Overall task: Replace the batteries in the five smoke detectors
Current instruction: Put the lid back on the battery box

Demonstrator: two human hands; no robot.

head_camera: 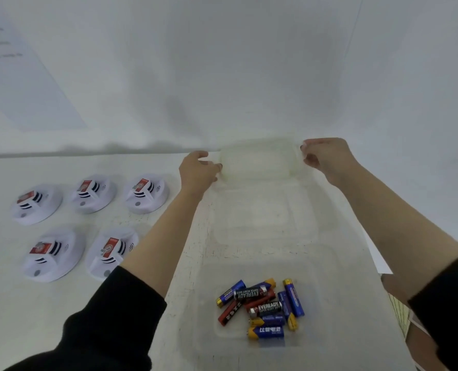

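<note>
Closest, well short of both grips: clear plastic tub (321,266) on the white table (62,303), holding loose cylindrical batteries (262,307) in blue-and-gold, black and red, heaped and touching. Between that tub and the grips: second clear plastic tub (262,212); contents not discernible. Beyond it, left hand (198,170) and right hand (327,156) each pinch one end of a translucent rectangular plastic piece (260,162); lid or box, cannot tell. Left of the left-hand grip: five white round smoke detectors (94,194), each with a red block on top, in two rows.
</note>
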